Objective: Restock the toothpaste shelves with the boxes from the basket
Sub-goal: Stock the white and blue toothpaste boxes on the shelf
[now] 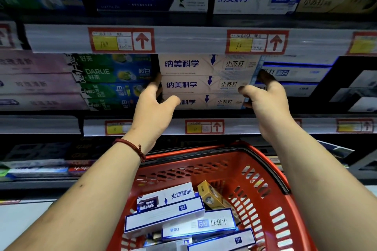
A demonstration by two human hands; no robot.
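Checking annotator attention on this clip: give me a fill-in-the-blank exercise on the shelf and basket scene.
The left hand and right hand grip the ends of a stack of ___ cream boxes. The basket below is ___. The green boxes sit to the stack's ___. The bracelet is on the ___ wrist.
Missing: three; red; left; left.

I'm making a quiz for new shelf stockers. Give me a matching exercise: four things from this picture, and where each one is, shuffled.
1 left hand
2 right hand
3 yellow box
4 green boxes

A in the red basket
B at the cream stack's right end
C at the stack's left end
D shelved left of the stack

Pairs: 1-C, 2-B, 3-A, 4-D
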